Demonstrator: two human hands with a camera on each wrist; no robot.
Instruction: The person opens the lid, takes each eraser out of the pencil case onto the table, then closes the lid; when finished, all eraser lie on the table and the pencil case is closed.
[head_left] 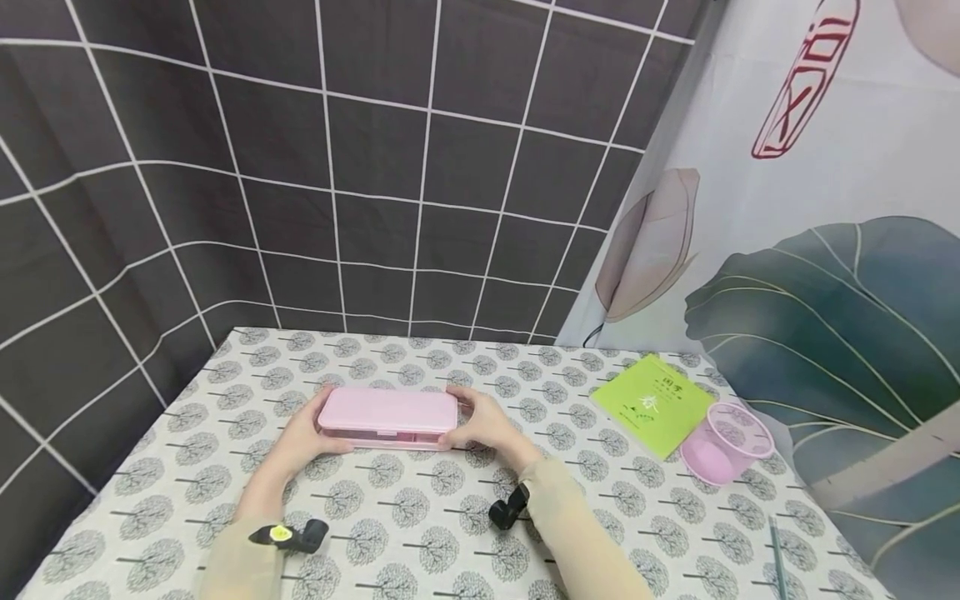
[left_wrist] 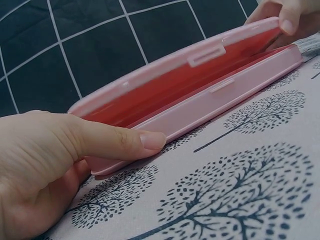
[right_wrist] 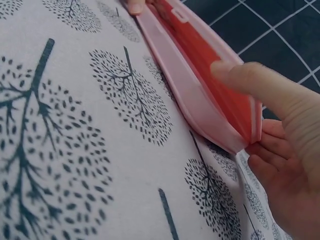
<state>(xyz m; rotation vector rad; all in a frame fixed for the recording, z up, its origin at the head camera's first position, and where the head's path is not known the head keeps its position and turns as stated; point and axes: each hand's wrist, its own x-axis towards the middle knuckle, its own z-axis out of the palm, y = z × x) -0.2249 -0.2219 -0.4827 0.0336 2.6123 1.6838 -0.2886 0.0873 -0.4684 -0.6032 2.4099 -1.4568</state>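
Note:
A pink pencil case (head_left: 393, 414) lies on the patterned cloth with its lid (left_wrist: 175, 65) partly raised and the front clasp undone. Its inside looks red, and the contents are hidden. My left hand (head_left: 300, 429) grips the left end, thumb along the front wall of the base (left_wrist: 200, 112). At the right end, my right hand (head_left: 487, 421) holds the case between thumb and fingers. In the right wrist view the thumb (right_wrist: 240, 77) of that hand is at the lid's edge, and the other fingers reach behind the end.
To the right lies a green book (head_left: 652, 404), with a pink cup-like holder (head_left: 723, 446) tipped beside it. A thin bluish stick (head_left: 777, 558) lies near the front right. Behind the table hangs a dark gridded curtain (head_left: 375, 167). Each wrist carries a black camera mount.

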